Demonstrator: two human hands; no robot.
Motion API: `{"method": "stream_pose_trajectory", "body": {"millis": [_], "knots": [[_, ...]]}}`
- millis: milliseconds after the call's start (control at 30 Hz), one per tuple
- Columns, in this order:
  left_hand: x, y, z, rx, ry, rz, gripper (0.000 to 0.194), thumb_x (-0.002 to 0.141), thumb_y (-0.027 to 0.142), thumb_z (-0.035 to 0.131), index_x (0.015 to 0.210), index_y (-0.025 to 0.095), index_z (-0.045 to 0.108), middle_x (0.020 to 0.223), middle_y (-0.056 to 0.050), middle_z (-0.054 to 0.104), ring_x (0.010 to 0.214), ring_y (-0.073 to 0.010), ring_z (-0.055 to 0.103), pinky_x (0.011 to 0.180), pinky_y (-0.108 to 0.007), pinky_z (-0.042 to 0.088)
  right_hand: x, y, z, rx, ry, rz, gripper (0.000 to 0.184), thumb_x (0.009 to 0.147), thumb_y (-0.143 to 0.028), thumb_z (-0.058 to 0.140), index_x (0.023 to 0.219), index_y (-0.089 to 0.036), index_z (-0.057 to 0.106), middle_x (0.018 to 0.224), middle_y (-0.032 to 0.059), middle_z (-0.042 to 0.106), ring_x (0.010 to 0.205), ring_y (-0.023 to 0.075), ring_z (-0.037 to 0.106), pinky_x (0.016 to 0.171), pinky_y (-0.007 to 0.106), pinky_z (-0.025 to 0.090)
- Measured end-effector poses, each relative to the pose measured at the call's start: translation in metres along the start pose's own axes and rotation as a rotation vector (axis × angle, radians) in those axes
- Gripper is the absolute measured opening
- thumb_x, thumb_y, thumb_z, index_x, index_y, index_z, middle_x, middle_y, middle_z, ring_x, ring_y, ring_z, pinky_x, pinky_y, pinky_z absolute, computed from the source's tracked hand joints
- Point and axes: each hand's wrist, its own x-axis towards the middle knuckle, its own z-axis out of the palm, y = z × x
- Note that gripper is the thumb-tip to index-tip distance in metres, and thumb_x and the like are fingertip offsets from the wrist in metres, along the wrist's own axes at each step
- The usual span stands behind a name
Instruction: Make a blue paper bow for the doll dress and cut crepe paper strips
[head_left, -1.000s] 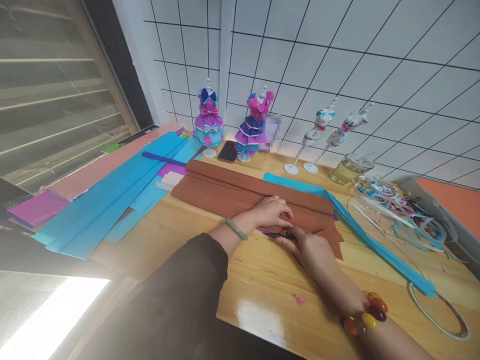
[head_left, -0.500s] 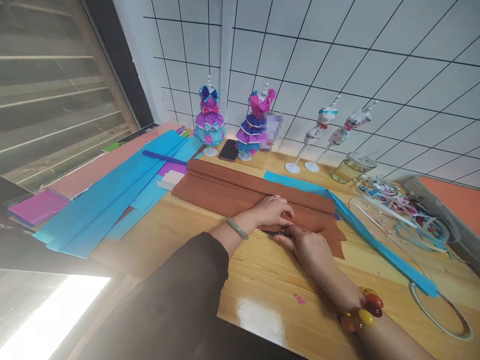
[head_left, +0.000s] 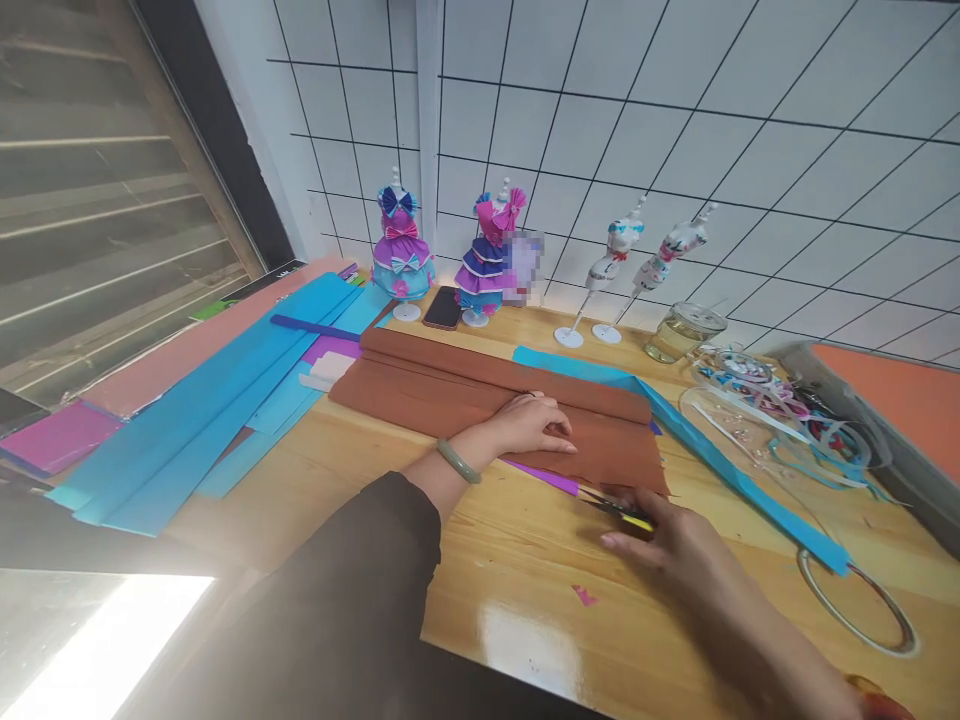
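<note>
A long folded sheet of brown crepe paper (head_left: 450,385) lies across the wooden table (head_left: 525,620). My left hand (head_left: 529,425) rests flat on its near right part, fingers stretched out, holding nothing. My right hand (head_left: 675,545) is just right of the paper's near corner, fingers curled on a small pair of scissors (head_left: 619,510) with dark and yellow parts. A thin purple strip (head_left: 544,477) shows along the brown paper's near edge, between the two hands.
Blue paper sheets (head_left: 225,390) spread to the left. Two dressed doll stands (head_left: 401,250), a phone (head_left: 442,308), two bare mannequin stands (head_left: 611,250) and a glass jar (head_left: 684,332) line the wall. Ribbons (head_left: 780,410), a blue strip (head_left: 735,475) and a metal ring (head_left: 855,600) lie right.
My right hand has drawn back to the right from under my left hand, bringing the scissors out from the brown paper's edge. The purple strip now shows. My left hand stays put.
</note>
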Motion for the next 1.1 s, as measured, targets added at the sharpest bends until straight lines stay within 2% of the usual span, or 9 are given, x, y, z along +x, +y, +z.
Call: {"method": "stream_pose_trajectory", "body": {"millis": [67, 200, 300, 467, 600, 733, 833, 1100], "knots": [[0.000, 0.001, 0.000, -0.002, -0.003, -0.011, 0.036, 0.072, 0.055, 0.059, 0.089, 0.024, 0.067, 0.082, -0.001, 0.060, 0.084, -0.0154, 0.052, 0.073, -0.025, 0.037, -0.003, 0.021, -0.009, 0.118, 0.002, 0.118, 0.039, 0.072, -0.058, 0.054, 0.083, -0.020, 0.060, 0.071, 0.0024, 0.068, 0.060, 0.0183, 0.061, 0.049, 0.024, 0.043], [0.000, 0.005, -0.002, 0.017, -0.010, -0.025, 0.035, 0.074, 0.054, 0.059, 0.090, 0.024, 0.066, 0.083, -0.001, 0.060, 0.085, -0.0156, 0.052, 0.075, -0.025, 0.037, 0.010, 0.061, -0.024, 0.187, 0.207, 0.378, 0.039, 0.069, -0.055, 0.055, 0.078, -0.018, 0.064, 0.063, 0.0021, 0.066, 0.058, 0.0189, 0.060, 0.047, 0.024, 0.042], [-0.001, 0.007, -0.002, 0.060, -0.011, -0.020, 0.035, 0.076, 0.053, 0.056, 0.091, 0.023, 0.066, 0.084, -0.002, 0.060, 0.086, -0.0159, 0.052, 0.076, -0.026, 0.038, 0.029, 0.075, -0.029, 0.186, 0.176, 0.470, 0.039, 0.070, -0.054, 0.053, 0.076, -0.018, 0.067, 0.056, 0.0024, 0.064, 0.051, 0.0186, 0.058, 0.044, 0.027, 0.041], [-0.003, 0.010, -0.002, 0.129, 0.013, 0.004, 0.033, 0.080, 0.050, 0.052, 0.091, 0.022, 0.065, 0.088, -0.003, 0.060, 0.088, -0.0169, 0.051, 0.075, -0.026, 0.039, 0.055, 0.076, -0.026, 0.148, 0.117, 0.431, 0.033, 0.065, -0.050, 0.058, 0.060, -0.018, 0.063, 0.048, 0.0027, 0.060, 0.044, 0.0168, 0.053, 0.041, 0.027, 0.037], [-0.004, 0.012, -0.002, 0.157, 0.022, 0.007, 0.032, 0.083, 0.048, 0.050, 0.090, 0.021, 0.066, 0.087, -0.004, 0.060, 0.088, -0.0168, 0.052, 0.077, -0.026, 0.039, 0.061, 0.079, -0.021, 0.095, 0.069, 0.376, 0.030, 0.064, -0.045, 0.060, 0.050, -0.019, 0.057, 0.045, 0.0028, 0.057, 0.041, 0.0151, 0.051, 0.040, 0.026, 0.033], [-0.003, 0.016, -0.004, 0.156, 0.007, -0.004, 0.031, 0.085, 0.046, 0.048, 0.093, 0.021, 0.065, 0.088, -0.004, 0.060, 0.088, -0.0165, 0.052, 0.078, -0.026, 0.039, 0.060, 0.089, -0.023, 0.035, 0.026, 0.309, 0.030, 0.069, -0.045, 0.054, 0.055, -0.019, 0.058, 0.049, 0.0033, 0.060, 0.046, 0.0164, 0.053, 0.043, 0.026, 0.033], [-0.003, 0.021, -0.009, 0.150, -0.018, -0.001, 0.031, 0.085, 0.045, 0.047, 0.094, 0.021, 0.064, 0.090, -0.004, 0.060, 0.089, -0.0166, 0.053, 0.079, -0.026, 0.039, 0.058, 0.103, -0.031, -0.037, 0.043, 0.294, 0.031, 0.071, -0.046, 0.051, 0.063, -0.019, 0.061, 0.053, 0.0060, 0.062, 0.050, 0.0197, 0.055, 0.046, 0.028, 0.034], [-0.015, 0.028, -0.031, 0.128, -0.133, -0.037, 0.032, 0.083, 0.046, 0.050, 0.098, 0.020, 0.062, 0.096, -0.005, 0.061, 0.090, -0.0174, 0.055, 0.079, -0.027, 0.040, 0.047, 0.136, -0.062, -0.172, 0.097, 0.346, 0.040, 0.077, -0.050, 0.042, 0.083, -0.018, 0.064, 0.077, 0.0171, 0.067, 0.070, 0.0287, 0.062, 0.055, 0.032, 0.037]]}}
